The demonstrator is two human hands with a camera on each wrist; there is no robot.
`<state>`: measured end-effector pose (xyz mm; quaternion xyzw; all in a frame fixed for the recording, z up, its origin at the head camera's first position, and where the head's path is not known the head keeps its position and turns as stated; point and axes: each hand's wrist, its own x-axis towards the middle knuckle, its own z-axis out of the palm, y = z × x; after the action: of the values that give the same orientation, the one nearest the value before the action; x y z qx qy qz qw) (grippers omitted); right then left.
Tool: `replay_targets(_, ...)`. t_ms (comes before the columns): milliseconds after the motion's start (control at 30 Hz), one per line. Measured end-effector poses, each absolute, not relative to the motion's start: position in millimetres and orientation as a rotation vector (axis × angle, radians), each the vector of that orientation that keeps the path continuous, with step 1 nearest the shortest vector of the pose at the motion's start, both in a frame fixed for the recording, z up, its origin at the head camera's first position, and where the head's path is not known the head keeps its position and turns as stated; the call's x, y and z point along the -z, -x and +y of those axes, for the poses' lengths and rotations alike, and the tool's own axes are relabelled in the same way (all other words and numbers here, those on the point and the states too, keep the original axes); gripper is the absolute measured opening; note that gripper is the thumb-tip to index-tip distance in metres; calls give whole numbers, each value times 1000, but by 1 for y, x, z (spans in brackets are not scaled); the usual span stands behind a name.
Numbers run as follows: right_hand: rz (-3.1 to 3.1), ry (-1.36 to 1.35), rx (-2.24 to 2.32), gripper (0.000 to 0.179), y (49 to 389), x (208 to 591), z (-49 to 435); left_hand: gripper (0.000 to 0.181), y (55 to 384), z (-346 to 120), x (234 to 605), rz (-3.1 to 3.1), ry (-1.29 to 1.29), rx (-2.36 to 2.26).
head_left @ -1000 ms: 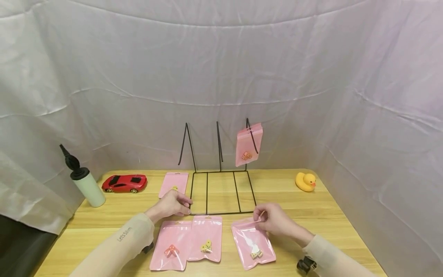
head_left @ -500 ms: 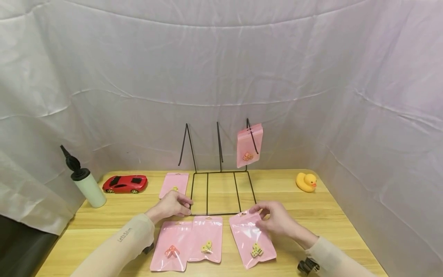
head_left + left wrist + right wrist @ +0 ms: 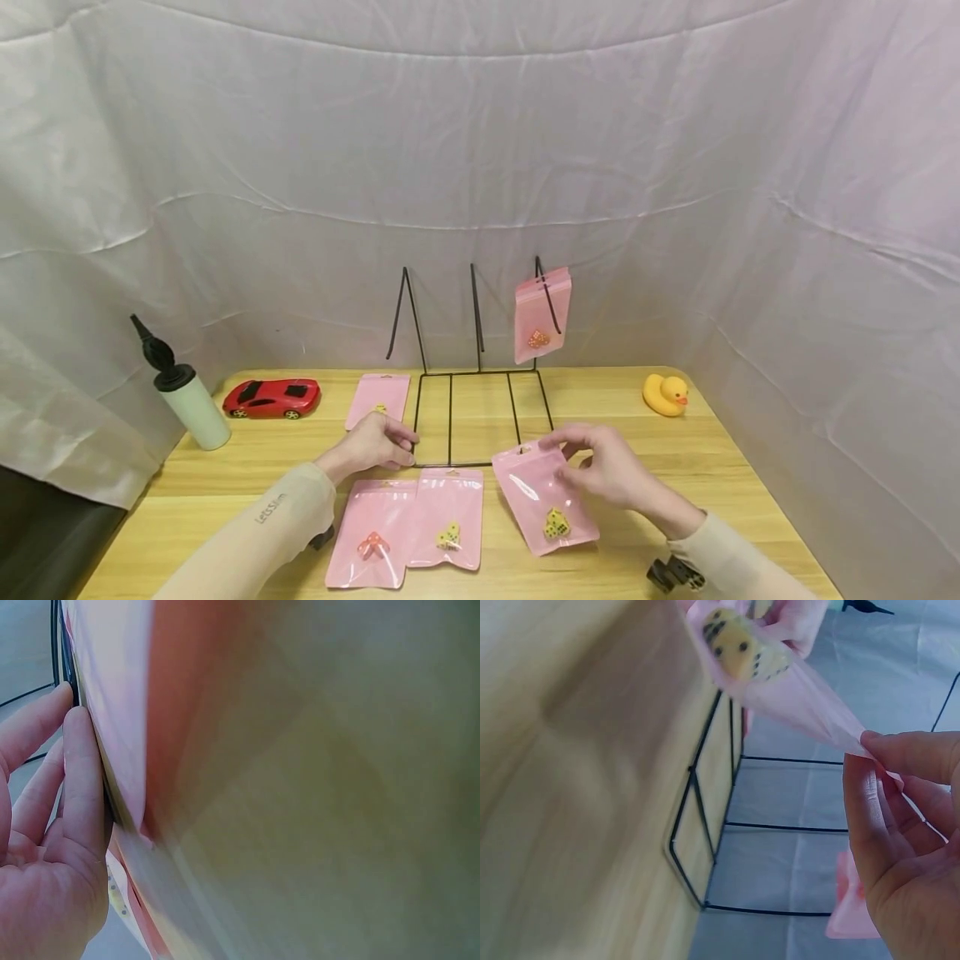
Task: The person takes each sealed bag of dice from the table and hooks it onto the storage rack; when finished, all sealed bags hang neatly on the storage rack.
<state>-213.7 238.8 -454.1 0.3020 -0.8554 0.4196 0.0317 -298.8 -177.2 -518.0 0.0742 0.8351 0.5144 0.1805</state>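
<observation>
My right hand (image 3: 603, 468) pinches the upper right edge of a pink zip bag (image 3: 528, 483) between thumb and fingers. Yellow dice (image 3: 557, 523) sit in its lower part; in the right wrist view the bag (image 3: 802, 705) is held up, tilted, off the wood. At the front left corner of a black wire display rack (image 3: 450, 421), my left hand (image 3: 371, 443) grips the wire with thumb and fingertips. Another pink bag (image 3: 542, 312) with orange-red dice hangs on the rack's right hook. The left and middle hooks carry no bag.
Two overlapping pink bags lie in front, one with red dice (image 3: 372, 546), one with yellow dice (image 3: 448, 536). Another bag (image 3: 378, 396) lies behind my left hand. A red toy car (image 3: 272, 398) and a hand pump (image 3: 191, 404) stand left, a rubber duck (image 3: 664, 394) right.
My right hand has lifted the pink bag with yellow dice and moved it slightly away from me, its top now over the rack's front wire. The left hand stays on the rack.
</observation>
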Motion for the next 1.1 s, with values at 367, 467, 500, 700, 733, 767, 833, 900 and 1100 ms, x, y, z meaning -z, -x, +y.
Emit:
replay_targets(367, -2530, -910, -1311, 38, 215, 437, 235, 38, 299, -177, 518, 2353, -204, -1459)
replay_targets(467, -2510, -890, -1336, 36, 215, 431, 233, 38, 299, -177, 518, 2353, -208, -1460)
replay_targets(500, -2495, -893, -1342, 35, 216, 429, 232, 39, 299, -177, 518, 2354, -213, -1462)
replay_targets(700, -2352, -956, -1369, 37, 219, 419, 229, 41, 298, -177, 518, 2359, -229, -1463)
replay_targets(733, -2329, -963, -1369, 38, 220, 417, 228, 41, 298, -176, 517, 2359, -228, -1461)
replay_targets(767, -2309, -970, -1371, 38, 221, 416, 227, 41, 298, -176, 517, 2360, -225, -1459)
replay_targets(833, -2278, -974, -1376, 39, 221, 413, 225, 41, 299, -176, 517, 2363, -222, -1453)
replay_targets(900, -2261, -974, -1386, 38, 222, 410, 222, 41, 299, -176, 517, 2360, -221, -1456)
replay_targets(1100, -2187, -994, -1445, 35, 224, 400, 211, 40, 297, -176, 517, 2355, -243, -1468)
